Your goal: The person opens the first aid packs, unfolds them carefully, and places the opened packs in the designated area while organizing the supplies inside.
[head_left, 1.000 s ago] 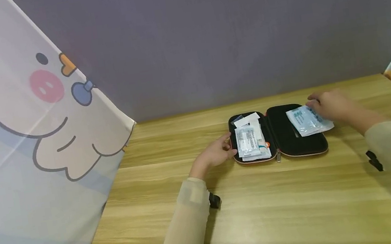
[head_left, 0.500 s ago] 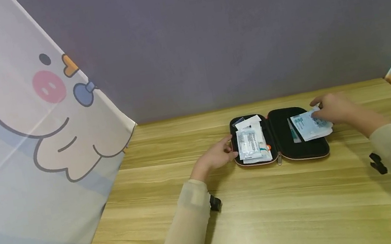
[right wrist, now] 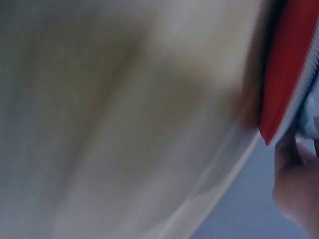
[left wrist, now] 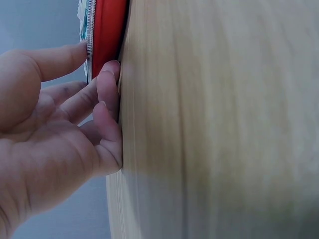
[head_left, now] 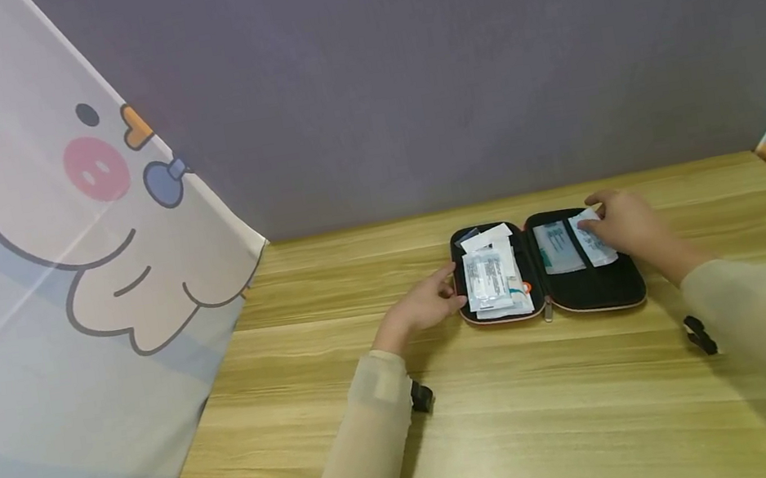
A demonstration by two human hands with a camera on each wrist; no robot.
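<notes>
A small zip case lies unfolded on the wooden table, black inside, with a red outer shell in the left wrist view. My left hand touches its left edge, thumb on the zipper rim and other fingers loosely bent against the table. At the right half, my right hand pinches a white printed packet by its upper right part. A black strap crosses that half, with a pale blue-green packet at its left. In the right wrist view my fingers reach past the zipper rim, partly out of frame.
Several white packets are piled in the case's left half, a small orange ring beside them. The metal zipper pull hangs at the hinge's near end. Behind the table rises a grey wall; a cartoon-printed cloth borders the left.
My right hand has moved left with the printed packet, from above the right half to beside the strap. The blue-green packet now shows more fully. My left hand stays at the case's edge.
</notes>
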